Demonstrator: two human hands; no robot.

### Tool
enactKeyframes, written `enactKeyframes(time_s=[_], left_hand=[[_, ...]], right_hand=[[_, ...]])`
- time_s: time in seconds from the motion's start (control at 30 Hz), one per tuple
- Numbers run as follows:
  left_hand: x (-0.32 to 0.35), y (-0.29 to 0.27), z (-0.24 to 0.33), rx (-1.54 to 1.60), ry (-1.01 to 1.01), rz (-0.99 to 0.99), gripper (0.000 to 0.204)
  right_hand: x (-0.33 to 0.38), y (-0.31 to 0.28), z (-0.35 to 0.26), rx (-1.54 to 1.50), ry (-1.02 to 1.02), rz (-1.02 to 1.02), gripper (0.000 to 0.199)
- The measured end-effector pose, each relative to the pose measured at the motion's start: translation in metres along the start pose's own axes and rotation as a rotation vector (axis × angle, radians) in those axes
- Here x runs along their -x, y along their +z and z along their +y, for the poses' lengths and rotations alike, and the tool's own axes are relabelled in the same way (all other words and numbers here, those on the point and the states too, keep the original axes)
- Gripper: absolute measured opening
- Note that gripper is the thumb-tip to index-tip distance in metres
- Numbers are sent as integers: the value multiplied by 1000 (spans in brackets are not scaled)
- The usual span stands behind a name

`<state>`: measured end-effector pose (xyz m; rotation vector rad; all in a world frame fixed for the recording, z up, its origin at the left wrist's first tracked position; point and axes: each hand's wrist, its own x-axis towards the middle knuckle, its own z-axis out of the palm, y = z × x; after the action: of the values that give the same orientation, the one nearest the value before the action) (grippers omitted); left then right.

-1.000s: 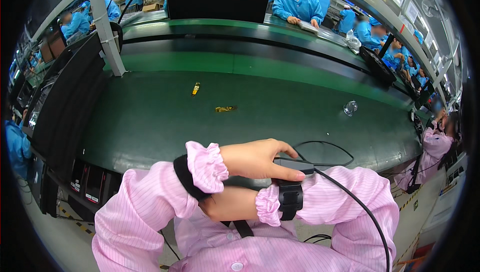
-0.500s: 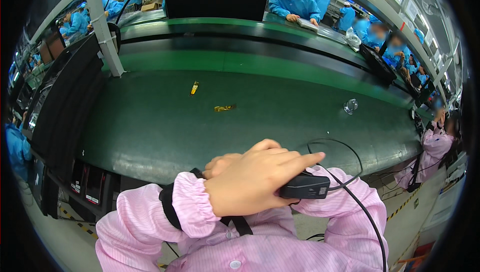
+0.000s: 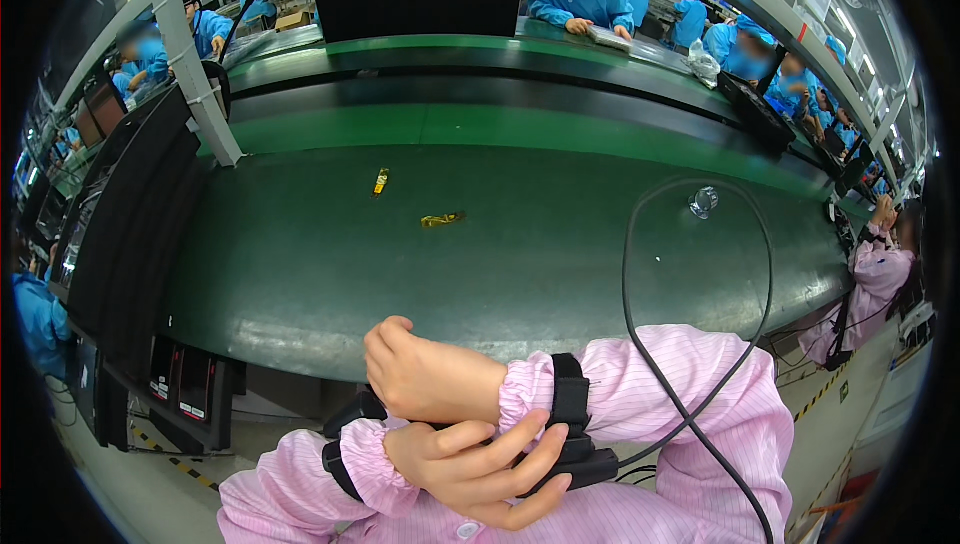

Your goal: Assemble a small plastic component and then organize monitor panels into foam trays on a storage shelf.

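At the near edge of the green bench (image 3: pixel 330 274), the right hand (image 3: pixel 430 379) has swung across, fist loosely closed and empty, while the left hand (image 3: pixel 475 469) now clasps the black wrist device (image 3: pixel 575 444), suggesting strap adjustment.

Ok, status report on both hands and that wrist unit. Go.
Left hand gripping black wrist unit on right forearm. Right hand fisted, empty. Black cable loops over green belt.
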<state>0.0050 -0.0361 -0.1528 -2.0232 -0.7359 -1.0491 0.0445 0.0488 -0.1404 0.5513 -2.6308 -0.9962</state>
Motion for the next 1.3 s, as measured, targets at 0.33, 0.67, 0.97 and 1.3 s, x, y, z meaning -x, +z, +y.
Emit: enactKeyframes(time_s=[0.33,0.67,0.97,1.3], left_hand=[[-4,-15,8,177,-168,-123,29],[-46,-23,-41,800,-797,-448,30],[-31,-27,-42,725,-696,-347,17],[-8,-29,-73,-749,-167,-819,20]], right_hand=[[-6,1,-16,-29,-16,19,19],[-3,12,-1,-339,158,-79,18],[-24,26,-17,-688,157,-45,17],[16,-28,-10,-1345,285,303,13]])
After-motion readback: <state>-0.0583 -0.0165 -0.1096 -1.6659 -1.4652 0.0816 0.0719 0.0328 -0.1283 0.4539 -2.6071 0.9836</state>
